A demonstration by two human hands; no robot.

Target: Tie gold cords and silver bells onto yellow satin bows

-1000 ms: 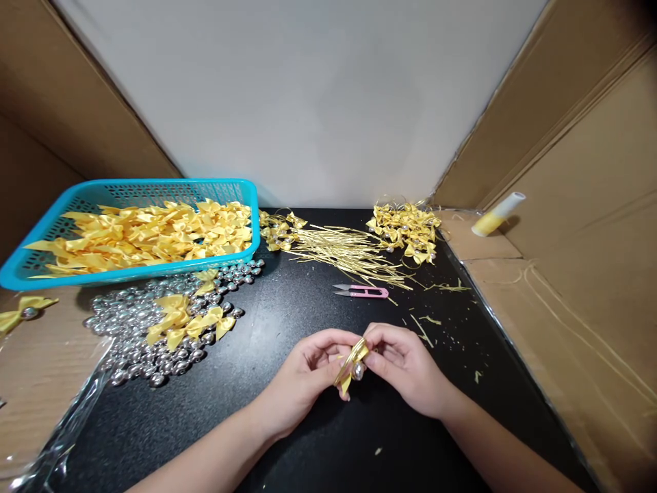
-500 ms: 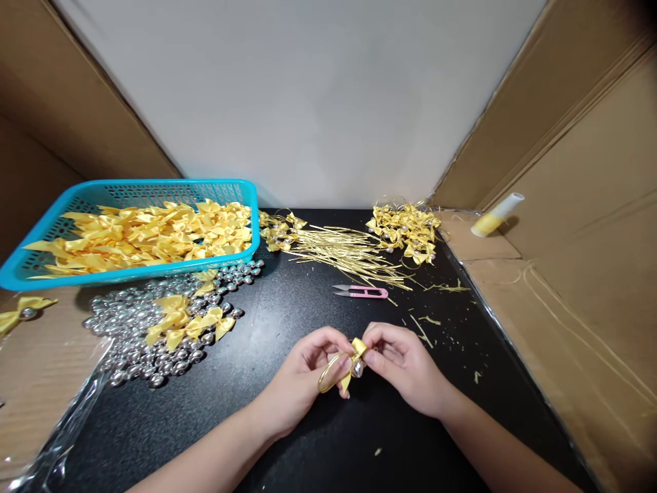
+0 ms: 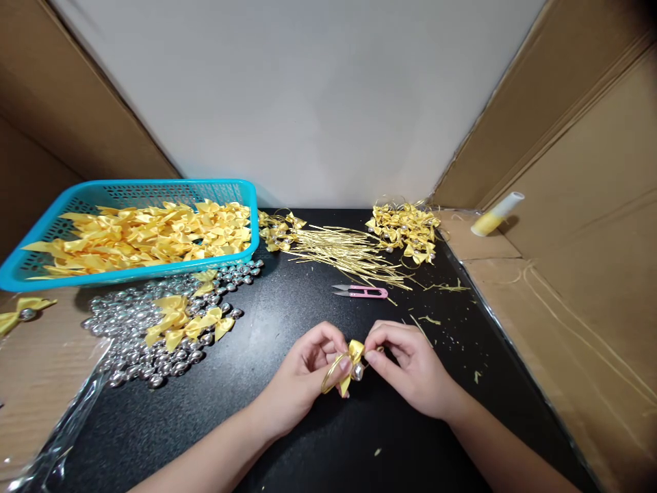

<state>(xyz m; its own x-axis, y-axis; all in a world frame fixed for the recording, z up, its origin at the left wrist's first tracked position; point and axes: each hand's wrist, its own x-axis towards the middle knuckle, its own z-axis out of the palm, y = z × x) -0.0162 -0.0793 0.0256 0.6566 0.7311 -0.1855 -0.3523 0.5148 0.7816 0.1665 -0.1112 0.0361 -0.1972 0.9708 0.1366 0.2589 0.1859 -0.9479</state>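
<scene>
My left hand [image 3: 315, 366] pinches a yellow ribbon bow [image 3: 356, 350] between thumb and fingers, low over the black table. A looped gold cord [image 3: 328, 376] sticks out past my left thumb. Against the bow's lower side hangs a silver bell-like bead [image 3: 357, 371]. On the right, the thumb and forefinger of my right hand [image 3: 403, 363] are pressed together on a thin end of gold cord beside the bow. Fingertips partly cover the place where cord, bead and bow meet.
A blue basket [image 3: 253, 226] of yellow bows stands at the left, above a spread of silver beads [image 3: 128, 322]. Gold cord pieces [image 3: 343, 250], pink thread snips [image 3: 367, 292] and finished-looking bow pieces [image 3: 405, 229] lie ahead. A white-yellow tube [image 3: 497, 214] stands on cardboard at right.
My right fingertips have drawn slightly right, away from the bow, with the cord end between them. The bow shows more openly; my left hand keeps its hold.
</scene>
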